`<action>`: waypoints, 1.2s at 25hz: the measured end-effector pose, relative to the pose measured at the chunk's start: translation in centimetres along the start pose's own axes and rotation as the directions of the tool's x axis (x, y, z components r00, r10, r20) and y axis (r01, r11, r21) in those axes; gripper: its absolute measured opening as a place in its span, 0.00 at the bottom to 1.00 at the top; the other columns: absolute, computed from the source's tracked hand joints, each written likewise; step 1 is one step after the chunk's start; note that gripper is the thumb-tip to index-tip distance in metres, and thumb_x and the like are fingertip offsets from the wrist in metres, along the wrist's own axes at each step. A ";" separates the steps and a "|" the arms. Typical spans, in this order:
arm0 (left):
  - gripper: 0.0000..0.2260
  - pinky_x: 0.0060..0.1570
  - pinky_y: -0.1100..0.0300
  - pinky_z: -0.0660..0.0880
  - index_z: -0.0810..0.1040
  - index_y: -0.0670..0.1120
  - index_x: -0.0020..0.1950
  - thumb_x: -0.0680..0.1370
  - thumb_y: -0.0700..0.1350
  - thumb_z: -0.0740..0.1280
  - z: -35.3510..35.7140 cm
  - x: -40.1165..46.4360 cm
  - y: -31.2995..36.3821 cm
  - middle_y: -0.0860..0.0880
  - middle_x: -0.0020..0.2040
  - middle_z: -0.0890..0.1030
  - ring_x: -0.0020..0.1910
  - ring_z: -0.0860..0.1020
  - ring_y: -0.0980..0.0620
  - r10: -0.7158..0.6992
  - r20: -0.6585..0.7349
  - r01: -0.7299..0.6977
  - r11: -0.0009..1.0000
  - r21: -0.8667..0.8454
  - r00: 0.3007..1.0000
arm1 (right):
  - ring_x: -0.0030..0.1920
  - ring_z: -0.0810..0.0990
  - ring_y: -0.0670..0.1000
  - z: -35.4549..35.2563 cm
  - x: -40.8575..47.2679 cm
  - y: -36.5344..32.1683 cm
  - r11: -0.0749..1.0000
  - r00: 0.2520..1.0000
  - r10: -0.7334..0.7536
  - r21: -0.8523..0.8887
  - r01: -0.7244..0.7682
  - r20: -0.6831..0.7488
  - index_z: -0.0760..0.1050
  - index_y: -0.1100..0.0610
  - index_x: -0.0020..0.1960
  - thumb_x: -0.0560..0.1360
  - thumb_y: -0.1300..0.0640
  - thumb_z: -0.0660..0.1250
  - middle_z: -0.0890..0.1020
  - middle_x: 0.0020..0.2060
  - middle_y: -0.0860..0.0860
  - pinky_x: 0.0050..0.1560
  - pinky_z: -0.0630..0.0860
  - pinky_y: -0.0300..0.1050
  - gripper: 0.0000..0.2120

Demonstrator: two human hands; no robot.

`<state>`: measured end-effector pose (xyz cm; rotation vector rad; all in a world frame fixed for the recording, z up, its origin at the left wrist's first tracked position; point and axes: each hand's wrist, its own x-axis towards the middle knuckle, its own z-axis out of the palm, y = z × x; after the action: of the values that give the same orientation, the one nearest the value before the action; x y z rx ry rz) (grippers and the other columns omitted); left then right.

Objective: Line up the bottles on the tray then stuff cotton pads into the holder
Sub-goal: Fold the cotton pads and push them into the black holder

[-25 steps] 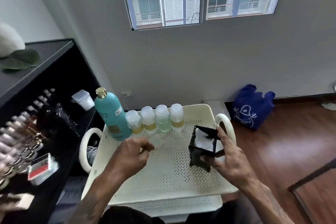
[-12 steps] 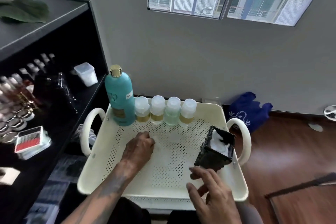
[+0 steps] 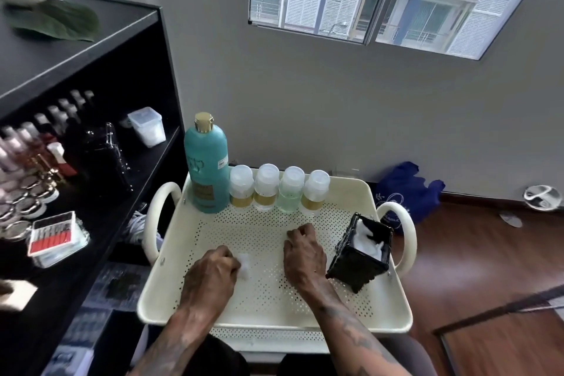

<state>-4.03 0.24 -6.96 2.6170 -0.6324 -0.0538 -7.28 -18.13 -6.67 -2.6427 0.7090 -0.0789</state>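
Both hands have shifted since half a second ago: the right hand [image 3: 303,253], then off the near edge beside the holder [image 3: 360,256], now rests knuckles-up mid-tray just left of it, and the left hand [image 3: 210,275] has pulled back toward the near left of the tray [image 3: 171,293]. Left fingers are curled with a white cotton pad [image 3: 244,265] pinched at their tips, lying against the tray floor. Right fingers are curled under; whether anything is held under them can't be told. Holder stands tilted at the right side by the tray handle, white pads showing in its open top. Bottles unchanged along the far edge: tall teal bottle [image 3: 207,168] at the left, four small clear bottles [image 3: 279,189] side by side to its right. Shelf items at the left are blurred, hard to make out. Forearms are cut off at the bottom edge.
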 end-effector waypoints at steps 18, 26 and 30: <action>0.05 0.33 0.53 0.80 0.85 0.49 0.38 0.74 0.41 0.73 2.1 0.5 -1.8 0.52 0.40 0.80 0.37 0.81 0.50 -0.013 0.020 0.013 1.000 -0.007 1.000 | 0.45 0.79 0.49 -16.3 -7.3 7.0 0.957 0.794 -0.263 -0.043 0.287 -0.547 0.82 0.55 0.51 0.79 0.53 0.66 0.80 0.50 0.48 0.41 0.80 0.48 0.08; 0.04 0.32 0.56 0.79 0.86 0.52 0.41 0.74 0.44 0.73 1.3 0.3 -1.1 0.56 0.42 0.81 0.38 0.80 0.54 -0.016 0.001 0.016 1.000 0.020 1.000 | 0.65 0.65 0.50 -13.4 -6.4 10.0 0.923 0.895 -0.368 -0.214 0.319 -0.251 0.76 0.43 0.63 0.81 0.37 0.51 0.72 0.63 0.45 0.63 0.66 0.48 0.21; 0.05 0.40 0.55 0.79 0.86 0.50 0.46 0.76 0.42 0.71 -0.3 -0.1 0.4 0.53 0.49 0.83 0.44 0.81 0.51 -0.031 -0.008 0.030 0.995 -0.094 0.999 | 0.67 0.67 0.48 -12.8 -6.8 11.0 0.956 0.911 -0.161 0.168 0.239 -0.379 0.66 0.51 0.70 0.70 0.34 0.68 0.68 0.69 0.48 0.64 0.71 0.46 0.35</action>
<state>-4.27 0.10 -6.50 2.5345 -0.5718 -0.0783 -20.36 -28.14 1.07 -2.5070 0.4993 -0.6788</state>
